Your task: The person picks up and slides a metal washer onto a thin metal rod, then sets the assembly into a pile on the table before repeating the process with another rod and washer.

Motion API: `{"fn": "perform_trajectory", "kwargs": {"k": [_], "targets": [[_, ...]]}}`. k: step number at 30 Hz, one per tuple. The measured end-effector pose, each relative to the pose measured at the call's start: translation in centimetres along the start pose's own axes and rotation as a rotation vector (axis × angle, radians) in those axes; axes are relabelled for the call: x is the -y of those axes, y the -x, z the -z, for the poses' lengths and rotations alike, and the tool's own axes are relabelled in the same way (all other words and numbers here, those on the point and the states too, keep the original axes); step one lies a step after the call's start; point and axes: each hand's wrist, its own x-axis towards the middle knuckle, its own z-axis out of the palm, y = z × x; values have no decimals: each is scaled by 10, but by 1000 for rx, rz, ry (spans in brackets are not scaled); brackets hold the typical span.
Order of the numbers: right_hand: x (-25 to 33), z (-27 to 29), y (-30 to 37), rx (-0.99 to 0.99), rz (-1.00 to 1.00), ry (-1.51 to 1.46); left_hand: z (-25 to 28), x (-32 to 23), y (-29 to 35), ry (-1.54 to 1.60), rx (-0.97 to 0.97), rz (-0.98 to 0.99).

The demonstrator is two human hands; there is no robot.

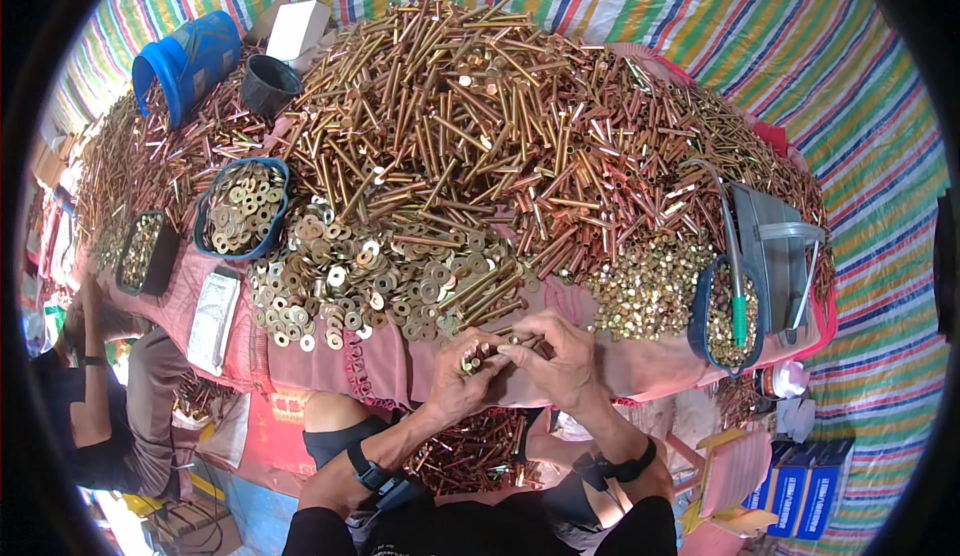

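My left hand (462, 376) is closed around several brass-coloured bolts (480, 358), their ends showing between the fingers. Beside it, my right hand (560, 364) pinches at the end of a bolt, its fingertips meeting those of the left. What exactly sits between the right fingertips is partly hidden. Both hands are over the near edge of the cloth-covered table. Just beyond them lies a small row of bolts (482, 294). Loose washers (375, 281) spread to the left of it, and a heap of small nuts (640, 291) lies to the right.
A large heap of bolts (430, 126) covers the back. Washers fill a blue basket (203, 231) at left; nuts fill another blue basket (700, 341) at right, next to a grey bin (770, 226). A blue bucket (200, 56) lies far left. A co-worker (100, 406) sits at left.
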Motion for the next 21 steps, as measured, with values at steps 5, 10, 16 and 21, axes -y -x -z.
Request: {"fn": "perform_trajectory", "kwargs": {"k": [5, 10, 16, 21], "targets": [[1, -1, 2, 33, 21, 74, 0, -1, 1, 44, -15, 8], [-7, -3, 6, 81, -171, 4, 0, -2, 1, 23, -8, 14], [-8, -7, 5, -15, -23, 27, 1, 0, 0, 45, -7, -30], [-7, -6, 4, 23, -131, -32, 0, -1, 0, 29, 10, -43]]}}
